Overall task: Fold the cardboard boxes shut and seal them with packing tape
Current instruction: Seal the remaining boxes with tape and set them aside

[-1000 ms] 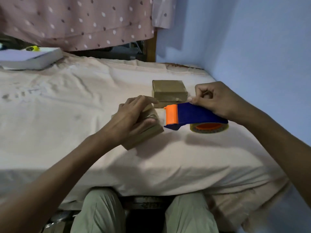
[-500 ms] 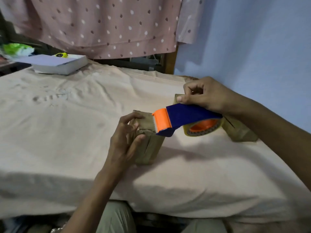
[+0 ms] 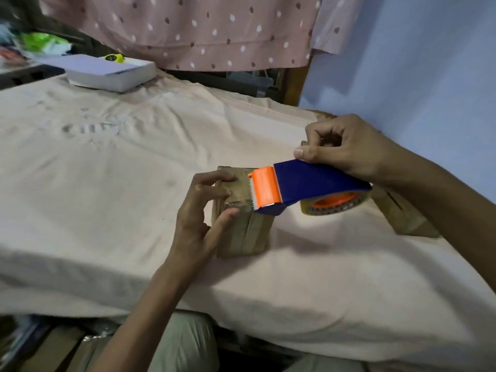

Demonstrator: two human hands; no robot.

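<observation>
A small brown cardboard box [image 3: 248, 232] stands on the pink sheet [image 3: 107, 170] in the middle of the view. My left hand [image 3: 204, 213] holds it from the left, fingers on its top and thumb on its near face. My right hand [image 3: 346, 149] grips a blue and orange tape dispenser [image 3: 303, 186] with a roll of clear tape. Its orange toothed end rests on the box's top right edge. A second brown box [image 3: 405, 216] lies to the right, partly hidden behind my right forearm.
A white flat box [image 3: 112, 75] with a yellow object [image 3: 115, 58] on it sits at the far left of the bed. A dotted pink cloth [image 3: 201, 30] hangs behind. A blue wall [image 3: 416, 63] closes the right side. More cardboard [image 3: 56, 350] lies on the floor below.
The dispenser has moved left from beside the box onto its top edge. My left hand has shifted from covering the top to gripping the box's left side. The view has turned right.
</observation>
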